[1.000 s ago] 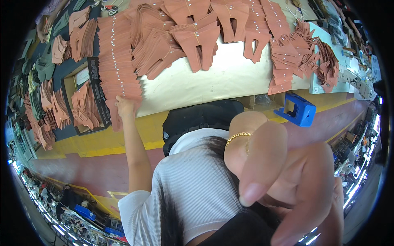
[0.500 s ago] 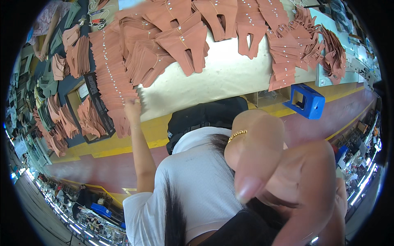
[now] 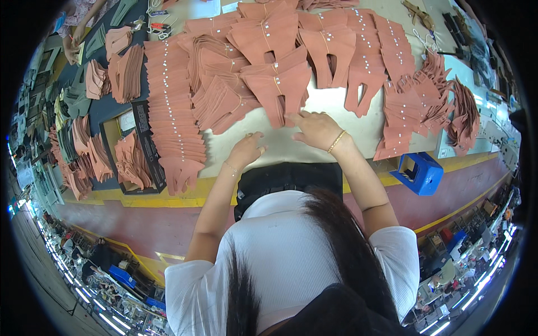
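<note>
My left hand (image 3: 246, 151) hovers over the bare cream table top (image 3: 224, 140), fingers apart and nothing in them. Farther right, my right hand (image 3: 318, 131), with a gold bead bracelet (image 3: 336, 141) at its wrist, reaches to a stack of reddish-brown cut pieces (image 3: 270, 84). Its fingertips are at the lower prong of the top piece, thumb and fingers spread; whether they touch it is hard to tell. Each piece is flat, with a slot and a yellowish line. To the left of my left hand runs a long overlapped row of similar pieces (image 3: 175, 112) with small white marks.
More reddish-brown stacks (image 3: 328, 47) line the table's far side. A black-sided box (image 3: 148, 145) with pieces inside stands at left. A blue plastic stool (image 3: 423, 173) is below the right table edge. Another person's hand (image 3: 72, 50) shows at far upper left.
My right hand has dropped from close before the camera to the central stack. My left hand has left the long row's near end and moved right. The view has shifted too.
</note>
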Motion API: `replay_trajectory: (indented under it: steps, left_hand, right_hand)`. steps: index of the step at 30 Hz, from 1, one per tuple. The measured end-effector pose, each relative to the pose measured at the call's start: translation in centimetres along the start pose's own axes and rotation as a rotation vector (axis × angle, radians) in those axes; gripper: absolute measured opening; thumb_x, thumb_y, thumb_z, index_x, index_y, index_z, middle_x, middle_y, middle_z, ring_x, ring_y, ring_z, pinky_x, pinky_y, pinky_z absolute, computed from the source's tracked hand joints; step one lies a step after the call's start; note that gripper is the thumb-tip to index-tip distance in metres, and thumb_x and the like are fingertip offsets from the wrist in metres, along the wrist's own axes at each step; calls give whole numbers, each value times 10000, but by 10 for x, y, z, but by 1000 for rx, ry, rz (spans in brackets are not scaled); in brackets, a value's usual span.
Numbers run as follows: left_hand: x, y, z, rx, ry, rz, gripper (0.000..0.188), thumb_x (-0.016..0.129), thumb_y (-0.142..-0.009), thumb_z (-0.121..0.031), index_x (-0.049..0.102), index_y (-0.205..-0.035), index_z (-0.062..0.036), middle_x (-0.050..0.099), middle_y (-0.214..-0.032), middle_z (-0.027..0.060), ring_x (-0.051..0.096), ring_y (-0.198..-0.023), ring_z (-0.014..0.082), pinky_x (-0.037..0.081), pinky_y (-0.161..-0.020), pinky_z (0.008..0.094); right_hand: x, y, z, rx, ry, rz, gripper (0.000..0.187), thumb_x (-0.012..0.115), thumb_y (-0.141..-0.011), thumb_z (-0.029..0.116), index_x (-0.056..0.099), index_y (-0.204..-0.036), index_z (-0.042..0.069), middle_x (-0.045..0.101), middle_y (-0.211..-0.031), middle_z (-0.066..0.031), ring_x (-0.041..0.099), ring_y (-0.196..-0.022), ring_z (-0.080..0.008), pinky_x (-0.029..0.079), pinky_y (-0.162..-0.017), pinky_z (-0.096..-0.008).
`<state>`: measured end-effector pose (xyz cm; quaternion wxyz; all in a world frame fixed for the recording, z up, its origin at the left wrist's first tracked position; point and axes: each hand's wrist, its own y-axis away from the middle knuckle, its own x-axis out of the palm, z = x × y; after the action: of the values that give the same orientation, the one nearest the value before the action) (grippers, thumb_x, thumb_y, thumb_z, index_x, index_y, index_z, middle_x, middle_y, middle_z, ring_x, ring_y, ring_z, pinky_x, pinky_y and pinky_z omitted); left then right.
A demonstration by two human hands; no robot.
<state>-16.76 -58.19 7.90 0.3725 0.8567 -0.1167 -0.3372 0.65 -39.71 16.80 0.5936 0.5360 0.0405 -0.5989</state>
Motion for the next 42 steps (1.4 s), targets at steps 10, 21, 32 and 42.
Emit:
replay_trajectory:
  steps: [10,21,32,42]
  left_hand:
    - [-33,-13,14,-10,27,-73,459,626,-883,-322,529,-1235,-43,590,-1152,240,605,-1045,382,482,-892,445]
    - [-18,-29,1,3,44,-32,482,614,-887,-336,503,-1265,-59,578,-1169,226,609,-1026,386,495,-868,453]
    - [-32,-14,-10,59,51,-75,476,605,-889,-321,495,-1272,-59,568,-1205,230,586,-1080,395,478,-911,456]
    - [-31,19,-33,287,294,-186,869,755,-755,-432,354,-1428,-56,424,-1360,310,421,-1271,459,390,-1041,467]
  right_hand:
    - [-90,-88,-148,323,191,-460,694,802,-683,310,522,-1312,220,438,-1406,-71,384,-1318,-327,333,-1031,-602]
    - [-128,-153,-167,158,450,12,787,848,-537,390,504,-1178,92,544,-1246,-92,423,-1285,-319,207,-1112,-655]
    - [-88,-68,-126,128,447,-287,595,806,-602,356,522,-1033,60,617,-925,-105,674,-759,-311,538,-695,-421]
    - [-92,68,-17,46,314,-314,585,807,-617,439,545,-993,76,578,-901,-76,657,-677,-290,520,-555,-415]
